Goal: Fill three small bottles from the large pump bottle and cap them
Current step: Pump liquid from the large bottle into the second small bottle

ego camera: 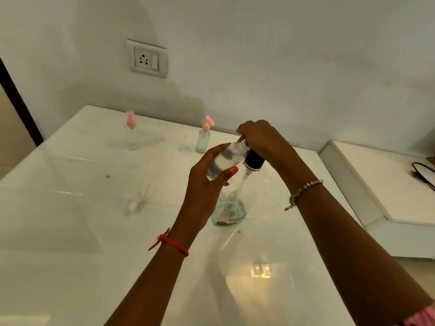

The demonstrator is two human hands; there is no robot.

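My left hand (207, 182) grips a small clear bottle (226, 161), tilted with its open mouth up against the black pump head (254, 158) of the large clear pump bottle (229, 208). White liquid shows inside the small bottle. My right hand (259, 135) is closed over the top of the pump head. The large bottle stands on the white table (70, 231). Two other small bottles stand at the back: one with a pink cap (131, 132) at the left, and one with its pink flip cap open (203, 137) behind my left hand. A loose clear cap (135, 203) lies on the table.
A wall socket (147, 58) sits on the wall behind the table. To the right a lower white ledge (376, 180) carries a dark cable (423, 172). A dark door frame edge (18, 102) runs down the far left.
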